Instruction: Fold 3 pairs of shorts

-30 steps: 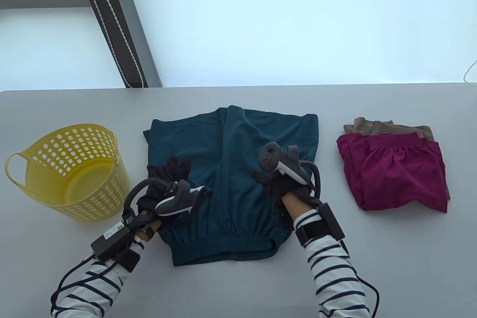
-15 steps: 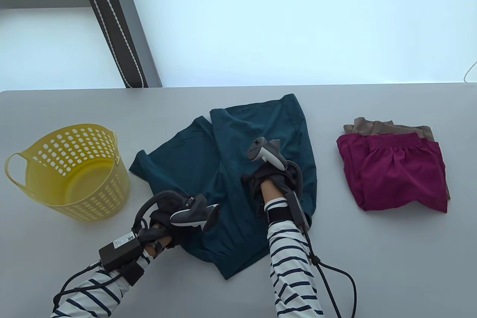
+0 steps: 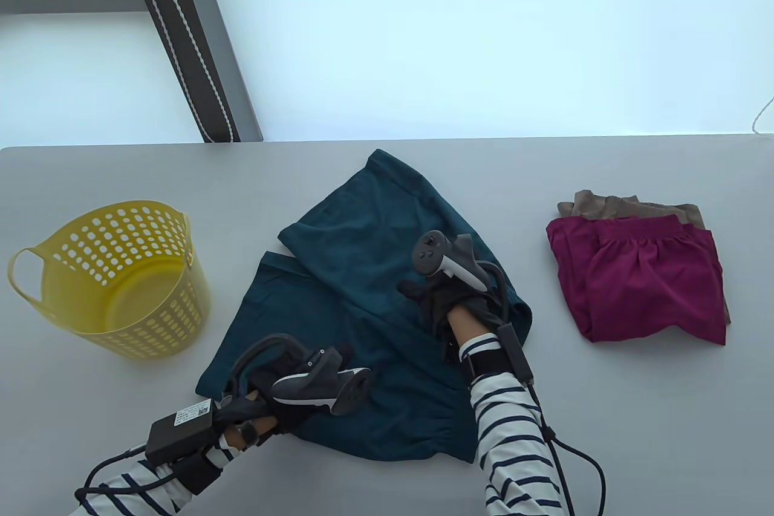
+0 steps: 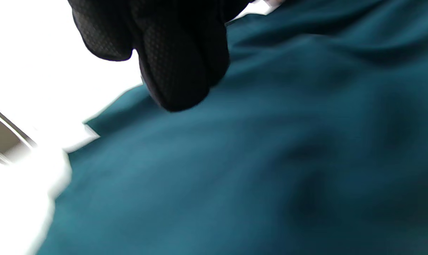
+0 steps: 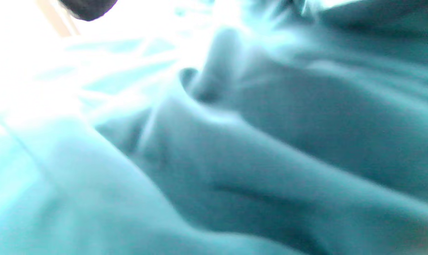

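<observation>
The teal shorts (image 3: 363, 250) lie spread and slanted on the grey table (image 3: 604, 419), legs pointing up-left, gathered waistband at the lower right. My left hand (image 3: 289, 414) holds the shorts' lower left edge, its fingers (image 4: 178, 71) curled over the teal shorts (image 4: 270, 159). My right hand (image 3: 438, 301) grips the cloth at the right side, thumb pointing left. There the teal shorts (image 5: 270, 159) bunch in thick folds, and only one fingertip (image 5: 88, 9) shows. The trackers hide most of both hands in the table view.
A yellow perforated basket (image 3: 36, 250) stands at the left of the table. At the right, folded magenta shorts (image 3: 641, 280) lie on top of folded tan shorts (image 3: 629, 207). The table's far edge runs just behind the teal shorts.
Both hands took hold of the teal shorts and turned them, so the legs now point up-left. The left hand drew back towards the near edge; the right hand shifted right.
</observation>
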`<act>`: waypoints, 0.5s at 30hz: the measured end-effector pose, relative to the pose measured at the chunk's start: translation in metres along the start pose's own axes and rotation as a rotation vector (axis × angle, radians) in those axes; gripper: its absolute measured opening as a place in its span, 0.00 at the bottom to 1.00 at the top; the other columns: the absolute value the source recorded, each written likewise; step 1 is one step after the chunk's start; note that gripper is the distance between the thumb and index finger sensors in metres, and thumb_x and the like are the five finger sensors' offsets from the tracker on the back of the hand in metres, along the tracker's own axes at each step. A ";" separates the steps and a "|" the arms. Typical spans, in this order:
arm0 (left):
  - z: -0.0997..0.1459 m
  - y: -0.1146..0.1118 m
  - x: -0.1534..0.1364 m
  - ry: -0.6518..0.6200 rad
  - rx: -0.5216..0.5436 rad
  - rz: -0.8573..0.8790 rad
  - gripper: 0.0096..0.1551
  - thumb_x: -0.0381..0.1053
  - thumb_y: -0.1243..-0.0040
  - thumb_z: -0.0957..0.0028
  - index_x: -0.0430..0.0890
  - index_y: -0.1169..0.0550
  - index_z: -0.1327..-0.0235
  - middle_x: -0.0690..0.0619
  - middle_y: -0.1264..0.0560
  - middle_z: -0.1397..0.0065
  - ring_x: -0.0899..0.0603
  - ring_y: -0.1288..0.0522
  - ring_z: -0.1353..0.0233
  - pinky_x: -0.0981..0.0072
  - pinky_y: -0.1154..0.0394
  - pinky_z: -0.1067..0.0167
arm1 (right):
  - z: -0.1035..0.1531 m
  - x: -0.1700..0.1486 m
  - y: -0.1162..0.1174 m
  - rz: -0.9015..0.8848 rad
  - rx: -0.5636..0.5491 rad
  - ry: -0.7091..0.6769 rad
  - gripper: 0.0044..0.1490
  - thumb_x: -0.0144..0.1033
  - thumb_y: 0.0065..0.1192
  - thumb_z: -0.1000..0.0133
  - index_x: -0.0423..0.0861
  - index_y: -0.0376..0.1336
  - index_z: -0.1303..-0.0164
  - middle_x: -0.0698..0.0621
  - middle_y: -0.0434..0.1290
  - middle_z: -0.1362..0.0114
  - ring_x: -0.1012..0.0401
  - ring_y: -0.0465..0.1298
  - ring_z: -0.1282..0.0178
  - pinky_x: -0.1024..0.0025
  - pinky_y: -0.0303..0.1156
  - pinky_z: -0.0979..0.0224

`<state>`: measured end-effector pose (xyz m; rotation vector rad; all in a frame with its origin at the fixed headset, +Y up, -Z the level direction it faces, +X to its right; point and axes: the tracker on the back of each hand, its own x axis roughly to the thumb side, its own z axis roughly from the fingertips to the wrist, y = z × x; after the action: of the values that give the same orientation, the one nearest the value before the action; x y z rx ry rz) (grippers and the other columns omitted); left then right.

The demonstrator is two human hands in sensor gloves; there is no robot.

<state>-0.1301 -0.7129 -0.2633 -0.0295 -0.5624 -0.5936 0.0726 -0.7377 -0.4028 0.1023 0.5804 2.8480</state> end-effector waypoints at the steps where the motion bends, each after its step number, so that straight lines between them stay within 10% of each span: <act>1: -0.004 -0.003 -0.002 0.047 0.039 -0.122 0.45 0.62 0.64 0.47 0.38 0.47 0.21 0.40 0.25 0.26 0.42 0.15 0.39 0.39 0.26 0.33 | 0.007 0.001 -0.003 0.018 -0.020 0.017 0.56 0.62 0.39 0.45 0.40 0.25 0.24 0.23 0.35 0.25 0.23 0.48 0.31 0.32 0.55 0.34; 6: -0.030 -0.038 -0.005 0.094 -0.343 -0.384 0.42 0.56 0.59 0.45 0.37 0.46 0.21 0.32 0.34 0.20 0.34 0.19 0.31 0.32 0.30 0.31 | 0.022 0.012 0.009 0.309 0.089 0.061 0.55 0.62 0.40 0.45 0.31 0.43 0.22 0.16 0.65 0.36 0.29 0.77 0.47 0.46 0.79 0.52; 9: -0.031 -0.057 -0.007 -0.001 -0.615 -0.300 0.35 0.56 0.59 0.45 0.42 0.36 0.26 0.44 0.26 0.23 0.40 0.17 0.32 0.38 0.28 0.30 | 0.009 0.011 0.034 0.279 0.330 0.055 0.59 0.64 0.38 0.45 0.29 0.35 0.23 0.05 0.53 0.40 0.20 0.66 0.48 0.43 0.77 0.51; 15: -0.002 -0.055 -0.024 -0.073 -0.567 -0.046 0.37 0.59 0.60 0.46 0.44 0.37 0.25 0.44 0.26 0.24 0.41 0.17 0.31 0.40 0.28 0.30 | -0.016 0.007 0.033 0.286 0.315 0.167 0.59 0.64 0.39 0.46 0.35 0.26 0.26 0.07 0.40 0.35 0.16 0.54 0.41 0.32 0.68 0.46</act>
<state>-0.1755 -0.7463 -0.2846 -0.5768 -0.4513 -0.7841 0.0572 -0.7714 -0.4048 -0.0013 1.1312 3.0299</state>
